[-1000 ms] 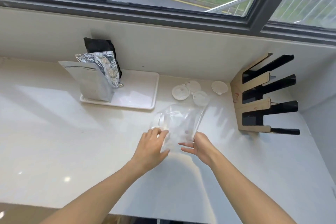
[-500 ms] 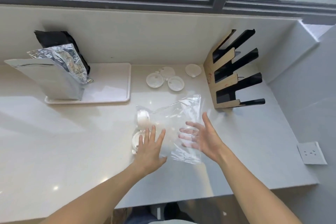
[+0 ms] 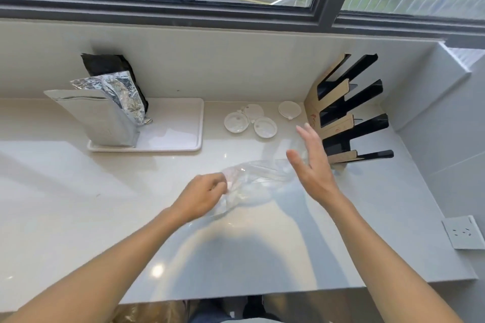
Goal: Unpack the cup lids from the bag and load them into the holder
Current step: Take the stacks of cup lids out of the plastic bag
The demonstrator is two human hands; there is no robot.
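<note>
A clear plastic bag point(image 3: 258, 178) lies crumpled on the white counter in front of me. My left hand point(image 3: 203, 195) is closed on the bag's left end, where something white shows through the plastic. My right hand point(image 3: 312, 165) hovers open, fingers spread, above the bag's right end and holds nothing. Several white cup lids lie loose farther back: one lid point(image 3: 235, 122), a second lid point(image 3: 265, 127) and another lid point(image 3: 289, 109) next to the holder. The cardboard-and-black lid holder point(image 3: 341, 110) stands at the right with its slots empty.
A white tray point(image 3: 183, 123) at the back left carries a silver foil pouch point(image 3: 102, 115) and a black bag point(image 3: 107, 64). A wall and window sill close off the back. A wall socket point(image 3: 463, 235) sits at the right near the counter's front edge.
My left hand went from flat and open to closed on the bag, which is now bunched up. My right hand rose off the bag and moved right, towards the holder.
</note>
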